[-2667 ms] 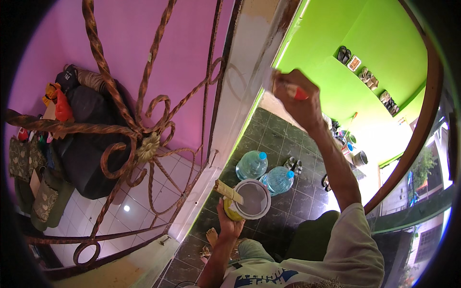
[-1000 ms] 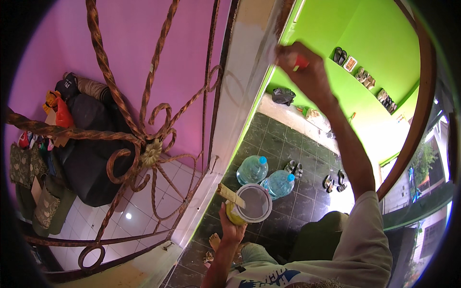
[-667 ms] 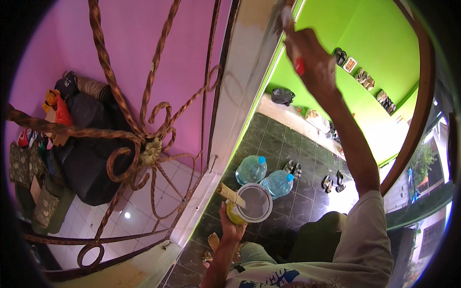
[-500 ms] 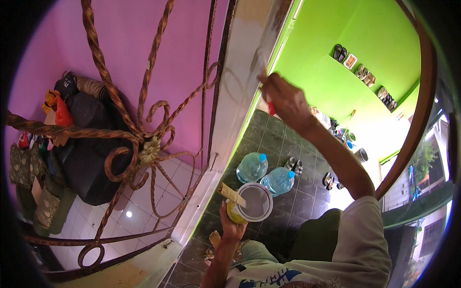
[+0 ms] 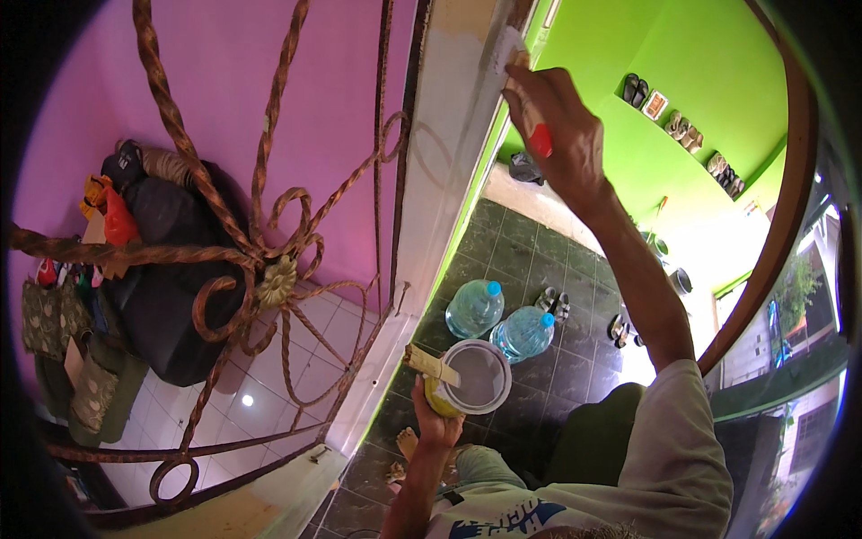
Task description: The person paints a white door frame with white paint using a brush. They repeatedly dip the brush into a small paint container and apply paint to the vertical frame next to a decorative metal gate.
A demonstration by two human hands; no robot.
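The right hand [image 5: 567,126] is closed around the handle of a paintbrush [image 5: 536,126], with its red butt end toward the palm. The brush's long axis runs from the bristles, far and left, to the butt, near and right. It lies across the painted frame post [image 5: 444,148], which itself runs from near left to far right. The bristles appear to meet the post beside its right edge; actual contact cannot be confirmed. The left hand [image 5: 438,427] supports the paint tub [image 5: 440,398] from beneath, with a wooden stick [image 5: 431,365] across the rim. The tub sits near and left of the right hand, mouth up; the right hand is nearer the bristles.
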